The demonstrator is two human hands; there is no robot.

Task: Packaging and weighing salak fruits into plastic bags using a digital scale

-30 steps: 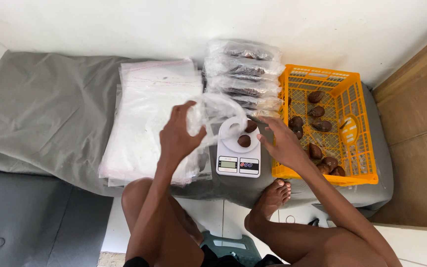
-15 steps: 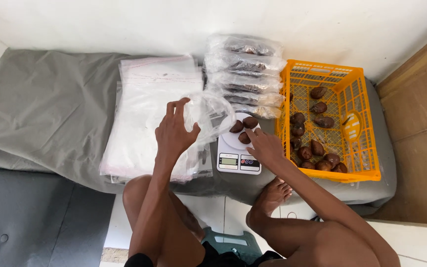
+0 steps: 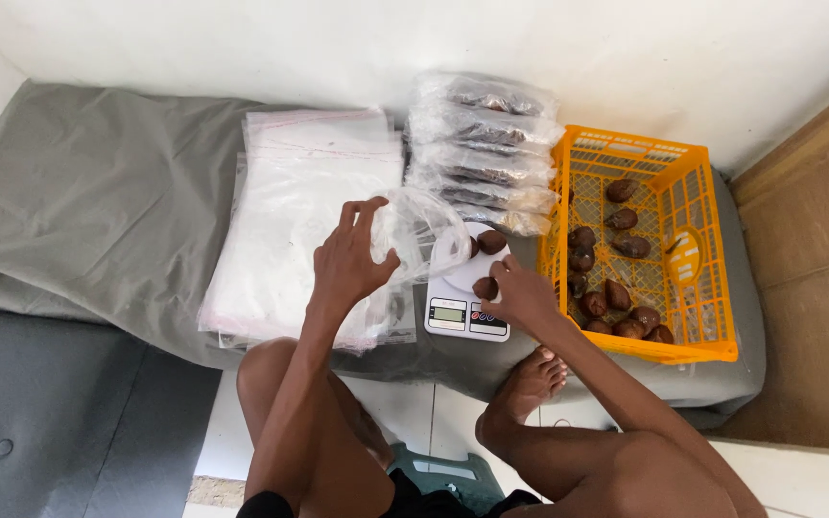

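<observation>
Work surface: a low cushion or mattress covered in grey cloth (image 3: 98, 201), creased and slack, pushed against a plain white wall (image 3: 338, 38). Its near edge drops to a pale tiled floor (image 3: 414, 422). A darker grey padded surface (image 3: 59, 422) lies lower left; wood-toned flooring (image 3: 817, 269) lies to the right.

Items on the cloth, left to right: a stack of flat clear plastic bags (image 3: 290, 201); a row of filled, sealed bags (image 3: 482, 144) overlapping toward the wall; a small white digital scale (image 3: 467, 312); an orange plastic crate (image 3: 683, 211) holding loose brown fruits (image 3: 616, 297).

Left hand (image 3: 352, 264): fingers closed on the edge of an opened clear bag (image 3: 419, 230), held just beside the scale, its mouth over the platform's left rim.

Right hand (image 3: 522, 293): fingertips pinched on one brown fruit (image 3: 485, 287) at the scale platform; whether it rests on the platform or is lifted cannot be determined. A second fruit (image 3: 491, 241) lies at the platform's far edge.

The person sits on the floor, knees raised, one bare foot (image 3: 528, 384) against the cushion's edge.
</observation>
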